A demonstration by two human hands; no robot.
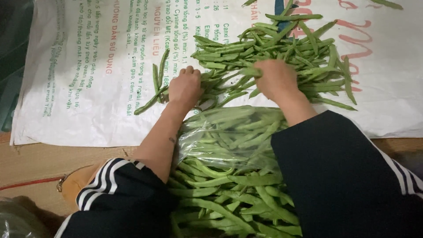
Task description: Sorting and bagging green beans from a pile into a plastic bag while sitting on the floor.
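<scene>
Sorting green beans on a floor mat. Left hand (185, 88) curled knuckles-up at the near left edge of the loose bean pile (282, 57), fingers tucked under; whether closed on pods, impossible to tell. Right hand (276, 79) pressed into the pile's middle, fingers buried among pods, grip likewise hidden. Pile spread across a printed white sack (88, 88) laid flat at the far side; clear plastic bag (229, 132) of beans lying near, between the forearms, with more beans (220, 198) heaped nearest. Best practice here, by judgement: gathering pods lengthwise in small aligned bunches, keeping stray pods (154, 88) at far left from slipping off the sack.
</scene>
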